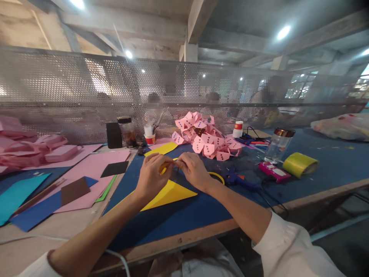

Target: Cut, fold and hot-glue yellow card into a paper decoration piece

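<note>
My left hand (152,173) and my right hand (193,167) meet over the blue table mat, fingers pinched together. Between them runs a small curled yellow strip (163,168), with an end in each hand's fingertips; the fingers cover much of it. Beneath my hands lies a flat yellow sheet (170,195) with a pointed right corner. Beyond the right wrist shows a yellow band (217,177), partly hidden by that arm. A blue glue gun (239,180) rests to its right.
A heap of pink dotted pieces (207,142) stands behind my hands. At right are a clear bottle (278,146), a pink box (273,172) and a yellow roll (300,164). Coloured sheets (37,209) cover the left side. A perforated metal screen (121,84) rises at the back.
</note>
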The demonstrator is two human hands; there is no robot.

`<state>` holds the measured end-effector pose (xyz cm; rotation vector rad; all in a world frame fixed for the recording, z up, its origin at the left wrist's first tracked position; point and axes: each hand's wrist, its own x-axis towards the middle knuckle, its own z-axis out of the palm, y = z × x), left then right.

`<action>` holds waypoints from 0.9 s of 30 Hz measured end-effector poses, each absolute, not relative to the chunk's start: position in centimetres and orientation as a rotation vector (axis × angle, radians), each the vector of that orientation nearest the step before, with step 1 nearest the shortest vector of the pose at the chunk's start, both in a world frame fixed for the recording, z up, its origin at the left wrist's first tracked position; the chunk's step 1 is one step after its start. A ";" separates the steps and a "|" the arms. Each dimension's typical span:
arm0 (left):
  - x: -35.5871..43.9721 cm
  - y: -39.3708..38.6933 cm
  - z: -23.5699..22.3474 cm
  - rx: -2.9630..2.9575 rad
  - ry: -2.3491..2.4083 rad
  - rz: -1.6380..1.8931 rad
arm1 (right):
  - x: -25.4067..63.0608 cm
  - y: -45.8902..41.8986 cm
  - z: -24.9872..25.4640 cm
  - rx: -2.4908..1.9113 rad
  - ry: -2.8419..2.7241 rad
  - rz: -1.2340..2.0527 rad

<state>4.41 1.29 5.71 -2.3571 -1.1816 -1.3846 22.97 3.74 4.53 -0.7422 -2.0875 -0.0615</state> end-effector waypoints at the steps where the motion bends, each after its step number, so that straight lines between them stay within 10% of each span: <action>1: 4.4 1.3 5.7 -2.361 -1.186 -1.395 | 23.0 3.7 4.6 -0.738 -2.086 -0.068; 27: 3.9 1.4 6.0 -2.351 -1.433 -1.621 | 23.3 3.6 5.4 -0.714 -1.993 0.307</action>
